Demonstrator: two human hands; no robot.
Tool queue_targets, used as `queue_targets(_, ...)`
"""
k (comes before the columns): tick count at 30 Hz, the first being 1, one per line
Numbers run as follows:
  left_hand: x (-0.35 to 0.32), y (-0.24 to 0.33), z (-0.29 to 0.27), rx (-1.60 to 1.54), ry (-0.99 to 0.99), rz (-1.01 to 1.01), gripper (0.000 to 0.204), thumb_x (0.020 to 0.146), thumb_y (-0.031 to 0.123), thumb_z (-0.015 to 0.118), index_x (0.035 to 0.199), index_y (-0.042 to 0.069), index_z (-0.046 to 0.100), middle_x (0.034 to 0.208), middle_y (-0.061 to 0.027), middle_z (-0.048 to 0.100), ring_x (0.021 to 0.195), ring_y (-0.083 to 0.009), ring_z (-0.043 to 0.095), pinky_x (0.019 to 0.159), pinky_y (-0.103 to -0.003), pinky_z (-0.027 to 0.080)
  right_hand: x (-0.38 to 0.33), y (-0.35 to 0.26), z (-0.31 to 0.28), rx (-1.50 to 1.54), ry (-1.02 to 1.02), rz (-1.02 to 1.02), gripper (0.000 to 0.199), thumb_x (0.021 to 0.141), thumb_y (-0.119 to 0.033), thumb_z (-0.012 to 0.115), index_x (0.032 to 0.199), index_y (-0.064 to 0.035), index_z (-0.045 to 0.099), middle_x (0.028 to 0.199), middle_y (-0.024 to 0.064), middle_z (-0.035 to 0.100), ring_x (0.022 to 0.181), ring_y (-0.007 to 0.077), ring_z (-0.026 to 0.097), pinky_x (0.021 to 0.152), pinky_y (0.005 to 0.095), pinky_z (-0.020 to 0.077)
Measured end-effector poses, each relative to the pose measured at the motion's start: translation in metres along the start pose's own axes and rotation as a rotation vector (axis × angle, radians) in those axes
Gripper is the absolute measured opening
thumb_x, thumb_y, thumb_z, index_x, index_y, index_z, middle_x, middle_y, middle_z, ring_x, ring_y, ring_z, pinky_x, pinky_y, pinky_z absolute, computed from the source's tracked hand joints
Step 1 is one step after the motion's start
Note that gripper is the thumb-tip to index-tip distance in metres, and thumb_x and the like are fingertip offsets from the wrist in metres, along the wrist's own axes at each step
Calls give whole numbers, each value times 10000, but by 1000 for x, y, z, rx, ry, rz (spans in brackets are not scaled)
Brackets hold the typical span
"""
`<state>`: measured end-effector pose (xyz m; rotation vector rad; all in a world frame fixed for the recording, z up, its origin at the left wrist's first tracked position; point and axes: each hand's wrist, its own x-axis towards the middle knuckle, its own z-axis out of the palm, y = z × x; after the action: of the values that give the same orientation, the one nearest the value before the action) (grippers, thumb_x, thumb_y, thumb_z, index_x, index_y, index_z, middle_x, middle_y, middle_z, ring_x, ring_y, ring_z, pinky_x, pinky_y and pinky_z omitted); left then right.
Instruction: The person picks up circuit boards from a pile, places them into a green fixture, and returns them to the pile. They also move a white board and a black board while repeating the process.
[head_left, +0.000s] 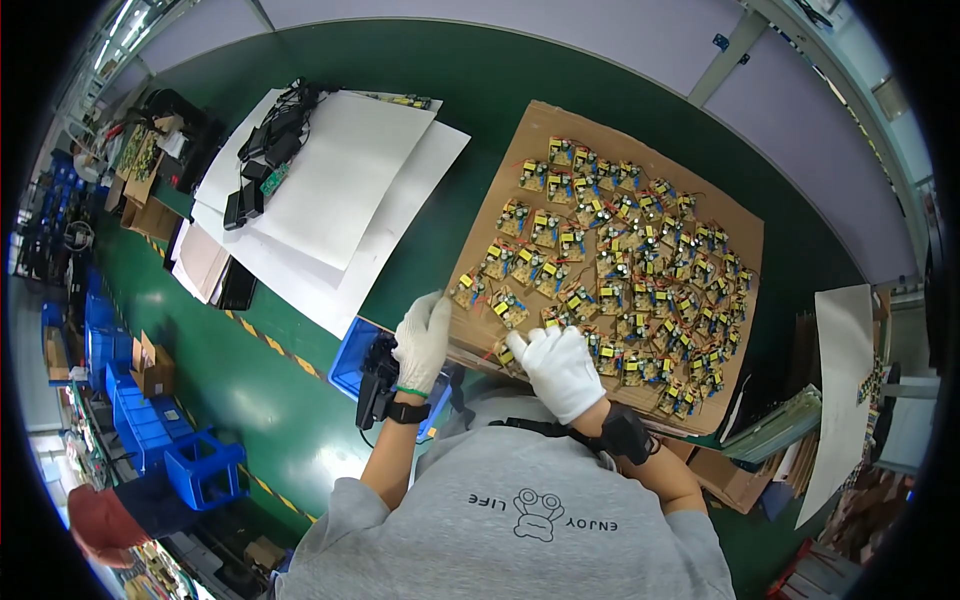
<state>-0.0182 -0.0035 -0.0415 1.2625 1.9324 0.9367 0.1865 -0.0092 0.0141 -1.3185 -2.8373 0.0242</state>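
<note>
Rows of small circuit boards (545, 228) with yellow blocks and red and blue wires lie on a brown cardboard sheet (508, 180). My right hand (562, 372), in a white glove, is at the sheet's near edge. Its thumb and fingers close on one circuit board (504, 352), partly hidden by the glove. My left hand (422, 342), in a cream glove with a green cuff, is beside the sheet's left corner. Its fingers are stretched upward, and nothing shows in them. Close to its fingertips lies another circuit board (468, 291).
White sheets (340, 190) with black power adapters (275, 140) on top cover the table's left part. Below my left hand are a blue bin (352, 360) and a black device (377, 385). Stacked boards (775, 425) stand at the right. Blue stools (205, 468) are on the floor.
</note>
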Motion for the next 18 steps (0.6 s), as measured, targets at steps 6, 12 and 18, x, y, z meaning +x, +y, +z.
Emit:
queue_targets(6, 5, 12, 3, 171, 37, 21, 349, 903, 333, 512, 978, 12, 626, 917, -206, 643, 891, -369, 611, 781, -413, 467, 1, -10, -6, 102, 249, 17, 215, 745, -175, 605, 941, -89, 588, 791, 47, 524, 703, 218, 532, 604, 358, 384)
queue_targets(12, 4, 14, -5, 265, -99, -5, 390, 912, 387, 493, 999, 26, 613, 921, -233, 623, 908, -428, 577, 775, -446, 460, 5, -14, 8, 198, 141, 73, 107, 710, -140, 597, 798, -85, 570, 780, 58, 503, 682, 236, 520, 604, 363, 372)
queue_targets(18, -10, 9, 0, 191, -14, 14, 377, 921, 371, 489, 971, 21, 621, 933, -230, 622, 907, -420, 586, 763, -466, 466, -14, 3, 5, 133, 184, -13, 52, 744, -100, 529, 763, -102, 578, 796, 53, 526, 705, 212, 539, 598, 340, 406)
